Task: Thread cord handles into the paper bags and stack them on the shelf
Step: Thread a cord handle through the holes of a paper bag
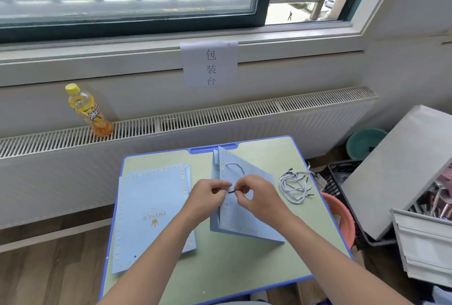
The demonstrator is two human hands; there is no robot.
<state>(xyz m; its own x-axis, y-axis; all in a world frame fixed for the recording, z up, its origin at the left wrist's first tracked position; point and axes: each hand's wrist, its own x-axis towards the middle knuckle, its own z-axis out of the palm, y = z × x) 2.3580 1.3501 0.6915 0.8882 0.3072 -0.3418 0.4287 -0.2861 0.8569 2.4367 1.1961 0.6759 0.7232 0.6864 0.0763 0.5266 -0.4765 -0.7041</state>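
Left hand: the left hand [209, 194] has its fingers curled at the upper edge of the half-open pale blue paper bag with a dotted border [247, 209]; it seems to steady the panel near its hole so the cord tip can be fed through.
Right hand: the right hand [254, 194] pinches the black-tipped end of a grey-white twisted cord handle [236, 170], with the tip pointing towards the left hand; probably one end is being threaded.
Bag in work: it lies on the green desk with a blue rim [244, 268], between the forearms, with the cord looped above its top edge. One bag in hand.
Waiting bags: flat pale blue paper bags printed with a gold crown [151, 211] lie just left of it, within easy reach. At least two overlap; the exact count is unclear.
Spare cords: a loose tangle of grey-white cords with black tips [294, 186] sits at the right edge, handy for that side. Several; I cannot count them.
Shelf: the grey metal cabinet [403, 182] at the right may serve; I cannot be sure.
Beyond: one yellow-capped plastic drink bottle [89, 111] stands on the white radiator grille [220, 113], clear of the work.
Farthest: one white paper sign with black characters [209, 65] hangs under the window sill.
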